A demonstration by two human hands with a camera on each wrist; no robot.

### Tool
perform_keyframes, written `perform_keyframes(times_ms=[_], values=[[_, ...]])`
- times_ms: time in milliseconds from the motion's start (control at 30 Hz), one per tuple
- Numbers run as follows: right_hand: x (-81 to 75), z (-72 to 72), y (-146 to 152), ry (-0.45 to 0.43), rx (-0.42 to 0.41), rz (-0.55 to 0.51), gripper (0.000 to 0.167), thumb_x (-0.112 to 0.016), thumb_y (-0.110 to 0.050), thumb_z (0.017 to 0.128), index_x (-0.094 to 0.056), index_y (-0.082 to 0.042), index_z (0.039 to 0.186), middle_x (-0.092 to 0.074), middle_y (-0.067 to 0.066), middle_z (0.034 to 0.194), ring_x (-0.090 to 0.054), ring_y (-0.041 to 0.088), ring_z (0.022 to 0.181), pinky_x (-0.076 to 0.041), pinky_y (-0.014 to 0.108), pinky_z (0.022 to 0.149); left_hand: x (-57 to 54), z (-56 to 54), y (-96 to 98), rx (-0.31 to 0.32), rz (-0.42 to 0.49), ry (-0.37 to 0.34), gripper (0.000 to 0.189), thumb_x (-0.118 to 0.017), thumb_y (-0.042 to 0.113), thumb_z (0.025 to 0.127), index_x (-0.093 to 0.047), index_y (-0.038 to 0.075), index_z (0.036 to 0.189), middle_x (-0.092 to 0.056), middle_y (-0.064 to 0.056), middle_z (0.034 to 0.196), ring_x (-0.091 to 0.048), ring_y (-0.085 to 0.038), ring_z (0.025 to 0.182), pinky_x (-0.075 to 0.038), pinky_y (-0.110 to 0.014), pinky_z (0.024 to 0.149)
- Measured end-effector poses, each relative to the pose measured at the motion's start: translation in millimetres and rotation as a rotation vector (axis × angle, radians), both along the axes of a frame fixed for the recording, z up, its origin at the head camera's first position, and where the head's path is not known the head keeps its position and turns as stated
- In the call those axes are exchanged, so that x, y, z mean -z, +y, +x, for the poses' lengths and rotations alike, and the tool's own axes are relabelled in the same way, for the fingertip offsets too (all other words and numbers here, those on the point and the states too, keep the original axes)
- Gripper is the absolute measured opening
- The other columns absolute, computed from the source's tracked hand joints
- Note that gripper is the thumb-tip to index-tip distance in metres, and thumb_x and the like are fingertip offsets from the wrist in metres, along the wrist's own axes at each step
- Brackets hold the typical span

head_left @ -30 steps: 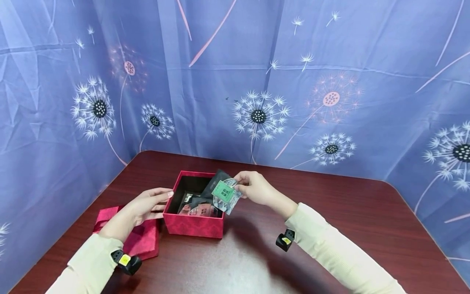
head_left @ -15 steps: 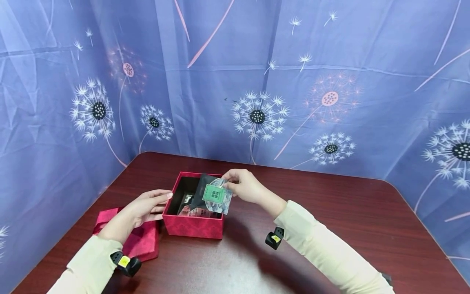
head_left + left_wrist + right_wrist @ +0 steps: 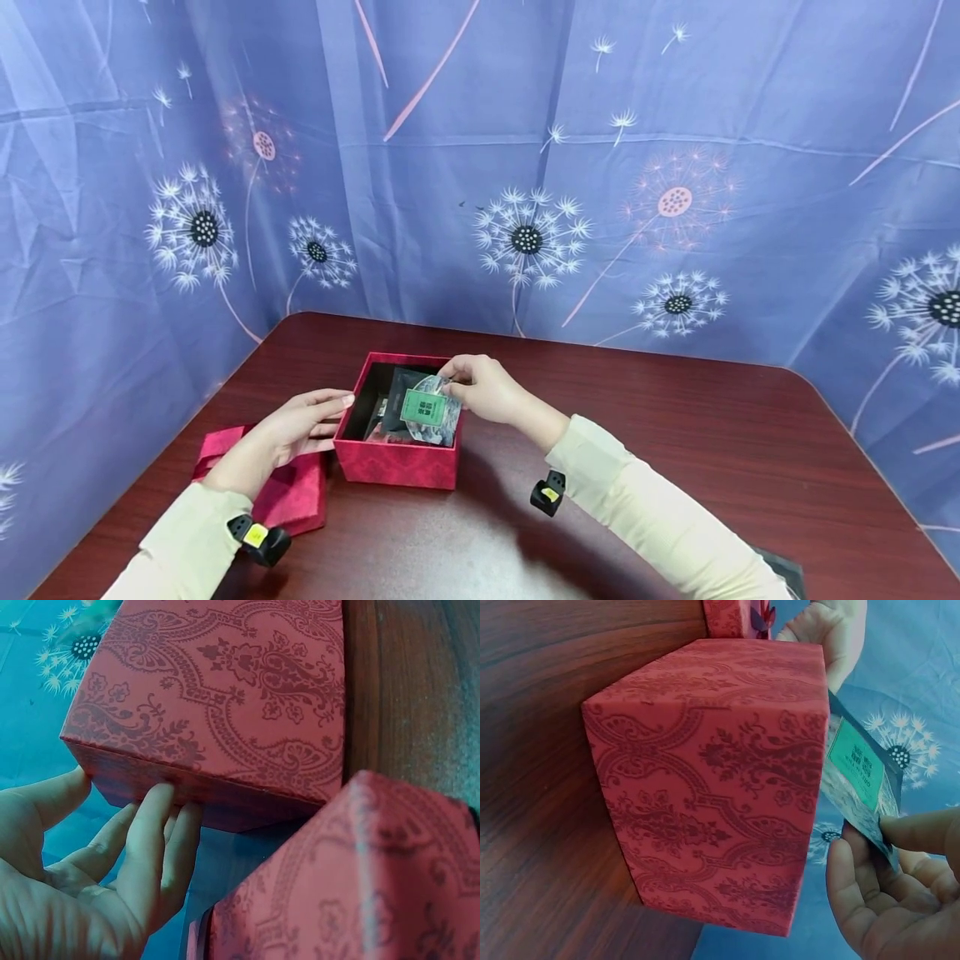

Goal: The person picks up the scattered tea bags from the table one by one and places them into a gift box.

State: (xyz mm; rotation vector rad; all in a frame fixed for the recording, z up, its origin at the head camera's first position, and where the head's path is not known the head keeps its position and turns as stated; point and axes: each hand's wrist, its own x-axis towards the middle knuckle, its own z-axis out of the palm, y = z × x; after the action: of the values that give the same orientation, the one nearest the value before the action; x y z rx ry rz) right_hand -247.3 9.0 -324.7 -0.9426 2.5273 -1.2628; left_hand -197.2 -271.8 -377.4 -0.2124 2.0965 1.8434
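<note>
My right hand [image 3: 487, 389] pinches a dark flat sachet [image 3: 423, 408] with a green label by its edge, thumb on top. The sachet is tilted over the opening of a red patterned box [image 3: 397, 463]. Inside the box lie more sachets [image 3: 380, 431], one with a reddish print, partly covered by the held one. My left hand [image 3: 303, 425] rests its fairly straight fingertips against the box's left wall, the thumb near the rim. In the left wrist view the fingers [image 3: 154, 832] touch the box's side. The right wrist view has the sachet [image 3: 859, 769] at the box's rim.
A red box lid [image 3: 292, 496] with a ribbon lies left of the box, beneath the left forearm. A dark flat item [image 3: 783, 571] shows partly behind the right sleeve on the brown table [image 3: 675, 442]. A blue dandelion-print curtain [image 3: 450, 208] hangs behind.
My right hand has moved left and slightly down, bringing the sachet further over the box and turning it. More of the dark item shows by the right sleeve. The left hand has stayed put.
</note>
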Motion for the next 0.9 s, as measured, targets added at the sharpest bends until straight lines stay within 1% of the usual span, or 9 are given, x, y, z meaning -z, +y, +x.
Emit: perform_keyframes(times_ms=[67, 133, 233, 333, 500, 567, 667, 800, 900], values=[[1.6, 0.5, -1.2, 0.021, 0.002, 0.008, 0.013, -0.059, 0.000, 0.088, -0.066, 0.002, 0.099, -0.068, 0.012, 0.084, -0.052, 0.007, 0.062, -0.043, 0.018, 0.055, 1.0, 0.0, -0.1, 0.000, 0.004, -0.003, 0.064, -0.055, 0.031, 0.096, -0.031, -0.004, 0.142, -0.043, -0.028, 0.137, -0.063, -0.017, 0.098, -0.056, -0.035, 0.083], [2.8, 1.1, -2.2, 0.043, -0.005, 0.023, 0.013, -0.060, -0.001, 0.087, -0.066, 0.002, 0.099, -0.069, 0.012, 0.085, -0.055, 0.008, 0.068, -0.044, 0.018, 0.059, 1.7, -0.1, -0.3, -0.002, 0.006, -0.004, 0.063, -0.055, 0.031, 0.096, -0.031, -0.004, 0.142, -0.046, -0.026, 0.135, -0.063, -0.017, 0.098, -0.056, -0.035, 0.083], [4.9, 2.5, -3.2, 0.054, -0.018, 0.057, 0.014, -0.060, -0.001, 0.087, -0.066, 0.001, 0.099, -0.070, 0.012, 0.090, -0.061, 0.012, 0.080, -0.046, 0.019, 0.067, 2.0, -0.4, -0.5, -0.002, 0.007, -0.002, 0.064, -0.056, 0.031, 0.095, -0.031, -0.004, 0.142, -0.050, -0.024, 0.132, -0.063, -0.016, 0.097, -0.056, -0.035, 0.083], [7.4, 4.3, -3.8, 0.053, -0.027, 0.094, 0.014, -0.061, -0.001, 0.088, -0.067, 0.000, 0.100, -0.070, 0.011, 0.093, -0.064, 0.017, 0.086, -0.048, 0.020, 0.071, 2.5, -1.0, -0.8, 0.001, 0.009, -0.001, 0.064, -0.056, 0.032, 0.095, -0.032, -0.003, 0.142, -0.049, -0.023, 0.133, -0.063, -0.016, 0.096, -0.056, -0.035, 0.083], [12.2, 6.0, -5.4, 0.069, -0.040, 0.133, 0.014, -0.062, -0.003, 0.088, -0.067, -0.002, 0.101, -0.070, 0.009, 0.092, -0.063, 0.014, 0.083, -0.048, 0.020, 0.070, 3.9, -0.6, -1.3, 0.003, 0.013, -0.013, 0.065, -0.055, 0.033, 0.096, -0.029, -0.003, 0.143, -0.042, -0.027, 0.138, -0.062, -0.016, 0.097, -0.056, -0.034, 0.084], [13.7, 6.1, -6.0, 0.077, -0.046, 0.142, 0.014, -0.063, -0.003, 0.087, -0.067, -0.002, 0.100, -0.070, 0.008, 0.091, -0.061, 0.013, 0.081, -0.047, 0.019, 0.069, 3.9, -0.2, -1.5, 0.007, 0.015, -0.016, 0.065, -0.054, 0.033, 0.096, -0.029, -0.003, 0.143, -0.043, -0.027, 0.138, -0.062, -0.016, 0.098, -0.056, -0.034, 0.084], [14.8, 6.4, -6.3, 0.091, -0.046, 0.153, 0.014, -0.064, -0.005, 0.087, -0.067, -0.003, 0.100, -0.070, 0.007, 0.089, -0.060, 0.011, 0.078, -0.046, 0.018, 0.069, 2.8, -0.2, -1.7, 0.007, 0.020, -0.019, 0.065, -0.055, 0.033, 0.095, -0.029, -0.003, 0.143, -0.050, -0.023, 0.131, -0.062, -0.016, 0.097, -0.056, -0.033, 0.083], [15.1, 7.5, -5.4, 0.107, -0.050, 0.150, 0.014, -0.065, -0.007, 0.087, -0.067, -0.003, 0.101, -0.071, 0.006, 0.089, -0.063, 0.012, 0.080, -0.048, 0.018, 0.071, 2.4, -1.3, -2.7, 0.009, 0.023, -0.025, 0.066, -0.055, 0.034, 0.095, -0.028, -0.002, 0.143, -0.055, -0.013, 0.124, -0.062, -0.013, 0.094, -0.056, -0.031, 0.083], [16.0, 8.7, -4.5, 0.122, -0.057, 0.135, 0.015, -0.065, -0.009, 0.087, -0.067, -0.003, 0.101, -0.071, 0.007, 0.091, -0.065, 0.013, 0.083, -0.051, 0.022, 0.075, 2.9, -1.7, -3.4, 0.017, 0.024, -0.031, 0.067, -0.054, 0.035, 0.096, -0.026, -0.002, 0.144, -0.054, -0.013, 0.125, -0.062, -0.012, 0.094, -0.055, -0.031, 0.084]])
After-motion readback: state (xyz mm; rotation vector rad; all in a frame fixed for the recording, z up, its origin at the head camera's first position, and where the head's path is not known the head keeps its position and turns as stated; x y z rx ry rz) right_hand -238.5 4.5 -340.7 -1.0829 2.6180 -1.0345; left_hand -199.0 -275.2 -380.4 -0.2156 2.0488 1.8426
